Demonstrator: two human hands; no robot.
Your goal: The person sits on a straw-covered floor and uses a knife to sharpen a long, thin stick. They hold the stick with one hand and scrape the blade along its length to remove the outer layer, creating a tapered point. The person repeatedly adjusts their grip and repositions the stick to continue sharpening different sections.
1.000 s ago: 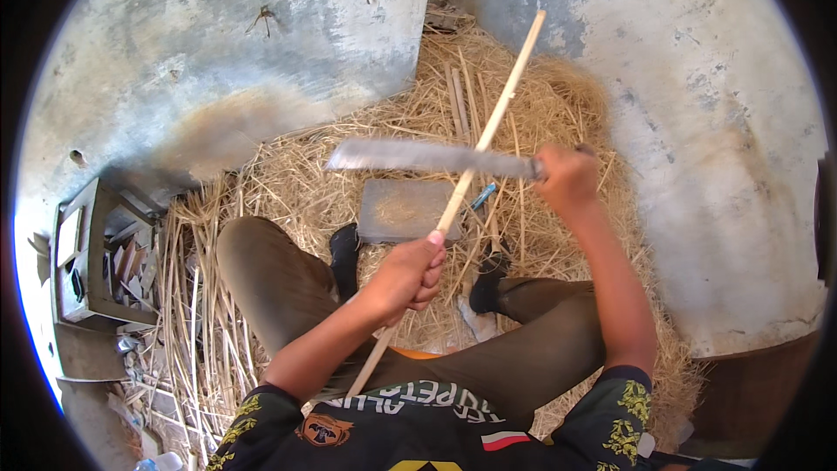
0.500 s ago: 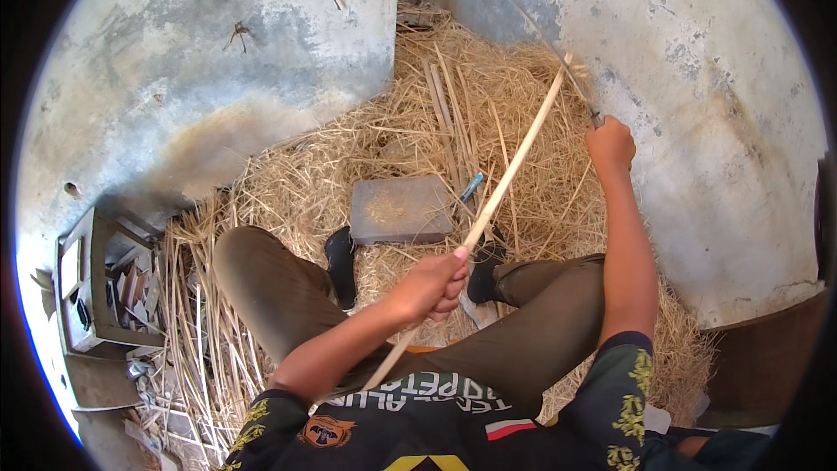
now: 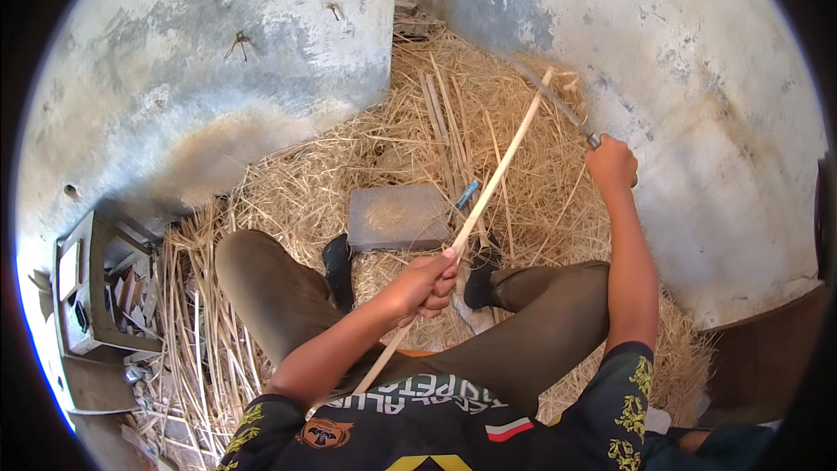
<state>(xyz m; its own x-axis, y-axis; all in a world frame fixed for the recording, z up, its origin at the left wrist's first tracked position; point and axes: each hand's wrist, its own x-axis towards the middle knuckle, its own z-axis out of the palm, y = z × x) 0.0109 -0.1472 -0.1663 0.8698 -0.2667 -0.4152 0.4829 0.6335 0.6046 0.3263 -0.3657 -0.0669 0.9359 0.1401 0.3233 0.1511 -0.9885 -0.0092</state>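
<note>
A long pale strip of wood or bamboo (image 3: 501, 170) slants from near my waist up to the far right. Around its lower part, between my knees, my left hand (image 3: 425, 286) is closed. My right hand (image 3: 613, 164) grips the dark handle of a long-bladed knife (image 3: 571, 113). The blade points up and left, crossing the strip close to its far end; whether the edge is touching it I cannot tell. On the floor in front of my feet lies a grey rectangular block (image 3: 397, 218) dusted with shavings.
Straw-like shavings (image 3: 305, 166) cover the floor, with several loose strips (image 3: 445, 118) beyond the block and a blue object (image 3: 468, 194) beside it. Worn walls (image 3: 697, 122) rise at left and right. A small wooden cabinet (image 3: 105, 288) holding scraps stands at the left.
The strip's far end has shifted slightly left and nearer. My right hand has come a little nearer, and the knife blade has tipped to show more of its flat side.
</note>
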